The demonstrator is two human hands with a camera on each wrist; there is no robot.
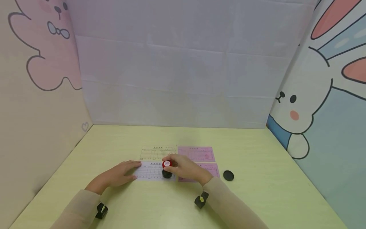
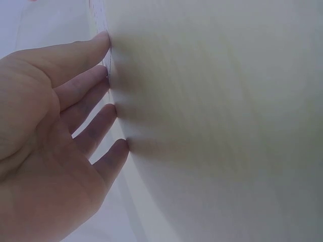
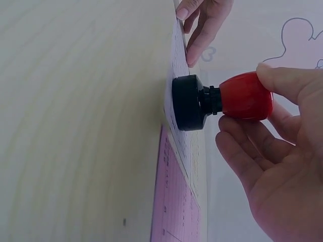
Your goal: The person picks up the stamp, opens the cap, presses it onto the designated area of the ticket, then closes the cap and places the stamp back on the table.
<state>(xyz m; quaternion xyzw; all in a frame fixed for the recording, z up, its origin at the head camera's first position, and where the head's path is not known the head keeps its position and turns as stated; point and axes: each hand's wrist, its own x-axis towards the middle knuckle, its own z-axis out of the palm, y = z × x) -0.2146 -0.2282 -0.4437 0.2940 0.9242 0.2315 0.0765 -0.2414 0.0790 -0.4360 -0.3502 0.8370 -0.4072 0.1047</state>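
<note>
My right hand [image 1: 187, 168] holds a stamp [image 3: 246, 96] by its red handle, between thumb and fingers. The stamp's black base [image 1: 167, 174] is over the right part of a white printed form [image 1: 150, 171]; in the right wrist view the base stands at the paper's surface, and I cannot tell whether it presses down. My left hand [image 1: 120, 173] rests at the form's left edge with fingers spread and fairly straight. In the left wrist view the left hand's fingertips [image 2: 122, 145] touch the tabletop and the paper's edge.
Behind the white form lies a cream form [image 1: 154, 154]. To the right are two pink forms, the rear one [image 1: 194, 153] with a red mark and the front one [image 1: 213, 168] partly under my right hand. A round black cap [image 1: 228, 175] lies farther right on the table [image 1: 257, 190].
</note>
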